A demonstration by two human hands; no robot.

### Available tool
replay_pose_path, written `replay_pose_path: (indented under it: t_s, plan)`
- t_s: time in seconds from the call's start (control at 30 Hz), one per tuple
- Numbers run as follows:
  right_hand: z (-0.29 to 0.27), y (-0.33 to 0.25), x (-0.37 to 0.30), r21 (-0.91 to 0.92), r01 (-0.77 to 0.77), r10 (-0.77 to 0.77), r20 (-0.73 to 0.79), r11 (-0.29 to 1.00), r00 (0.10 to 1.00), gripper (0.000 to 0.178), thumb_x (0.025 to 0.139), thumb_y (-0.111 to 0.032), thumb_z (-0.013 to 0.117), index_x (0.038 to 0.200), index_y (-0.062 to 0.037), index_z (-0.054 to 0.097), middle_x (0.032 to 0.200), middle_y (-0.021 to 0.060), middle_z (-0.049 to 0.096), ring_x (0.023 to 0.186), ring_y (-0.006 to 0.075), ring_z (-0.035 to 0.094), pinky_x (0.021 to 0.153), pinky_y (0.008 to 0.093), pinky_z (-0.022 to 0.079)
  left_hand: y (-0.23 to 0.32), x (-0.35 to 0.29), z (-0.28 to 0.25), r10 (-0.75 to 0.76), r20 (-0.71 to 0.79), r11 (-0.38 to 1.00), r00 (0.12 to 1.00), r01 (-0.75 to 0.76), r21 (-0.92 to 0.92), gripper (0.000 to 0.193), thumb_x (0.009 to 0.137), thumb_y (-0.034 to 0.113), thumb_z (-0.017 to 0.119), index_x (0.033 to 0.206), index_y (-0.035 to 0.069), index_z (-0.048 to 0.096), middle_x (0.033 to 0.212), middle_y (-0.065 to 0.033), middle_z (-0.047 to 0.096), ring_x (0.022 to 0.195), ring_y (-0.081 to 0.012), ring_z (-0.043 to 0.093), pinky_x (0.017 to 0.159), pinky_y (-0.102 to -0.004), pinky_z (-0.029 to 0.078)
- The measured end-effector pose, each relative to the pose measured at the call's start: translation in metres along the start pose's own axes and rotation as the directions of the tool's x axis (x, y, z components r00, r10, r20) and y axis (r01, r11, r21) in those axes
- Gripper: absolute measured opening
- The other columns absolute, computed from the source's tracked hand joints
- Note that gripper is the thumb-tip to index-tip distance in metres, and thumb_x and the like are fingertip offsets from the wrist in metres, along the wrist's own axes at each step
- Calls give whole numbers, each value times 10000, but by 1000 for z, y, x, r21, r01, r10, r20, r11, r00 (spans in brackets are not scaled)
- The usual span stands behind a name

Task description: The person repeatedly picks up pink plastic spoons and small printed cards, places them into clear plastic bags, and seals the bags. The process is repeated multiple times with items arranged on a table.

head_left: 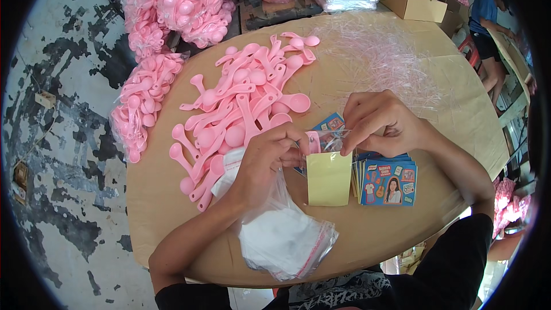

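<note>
As two-sided steadying seems needed, your left grip (268, 158) pinches the pink handle end (313, 142), your right grip (380, 124) the clear strand (334, 138), atop the yellow card (329, 179); blue cards (390, 183) stacked beside it on the bench (155, 195), apparently for reach.

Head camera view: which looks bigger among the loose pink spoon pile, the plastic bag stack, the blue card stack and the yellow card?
Largest to smallest:
1. loose pink spoon pile
2. plastic bag stack

Unsure: the blue card stack looks slightly larger than the yellow card, which may be nearer the camera.
</note>
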State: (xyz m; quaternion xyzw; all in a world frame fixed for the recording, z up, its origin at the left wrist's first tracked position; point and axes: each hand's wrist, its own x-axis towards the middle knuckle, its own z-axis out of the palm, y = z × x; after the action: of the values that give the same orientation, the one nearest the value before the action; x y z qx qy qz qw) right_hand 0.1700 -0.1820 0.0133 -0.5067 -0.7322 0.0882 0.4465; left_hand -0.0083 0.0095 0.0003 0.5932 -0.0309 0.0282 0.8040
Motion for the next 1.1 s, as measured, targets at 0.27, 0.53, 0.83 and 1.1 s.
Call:
replay_pose_path:
  t_s: [0.27, 0.53, 0.83, 1.1]
  plan:
    - [-7, -1, 0, -120, 45, -37, 70, 992, 997, 244, 733, 52, 578, 859, -98, 725, 804, 59, 684, 757, 234, 609, 734, 340, 463, -5, 2, 10, 85, -50, 933, 995, -62, 354, 222, 842, -37, 681, 842, 59, 481, 892, 7, 575, 879, -52, 608, 712, -212, 496]
    - [14, -41, 11, -42, -509, 509, -7, 860, 861, 347, 869, -75, 633, 1214, -89, 600, 931, 89, 686, 812, 118, 626, 683, 285, 514, -15, 5, 12, 176, 25, 942, 984, -175, 285, 293, 870, 19, 670, 1074, 61, 464, 1071, -63, 593, 937, -132, 629, 790, -263, 532]
    - [-77, -132, -20, -340, -694, 645, -260, 635, 718, 399, 828, -107, 715, 1205, -43, 603, 1036, 63, 648, 946, 136, 598, 826, 274, 470, -12, -2, -1, 140, -186, 987, 973, -121, 108, 259, 1007, 232, 479, 1183, 45, 445, 1061, -122, 553, 935, -196, 620, 824, -339, 519]
    - [-47, -226, -37, -807, -457, 687, -89, 375, 721, 354, 808, -307, 714, 1023, -31, 660, 866, 98, 672, 761, 256, 631, 737, 388, 468, -9, 10, 10, 146, -88, 989, 985, -144, 26, 280, 1004, 271, 494, 1144, 30, 485, 973, -100, 573, 880, -178, 616, 800, -311, 512]
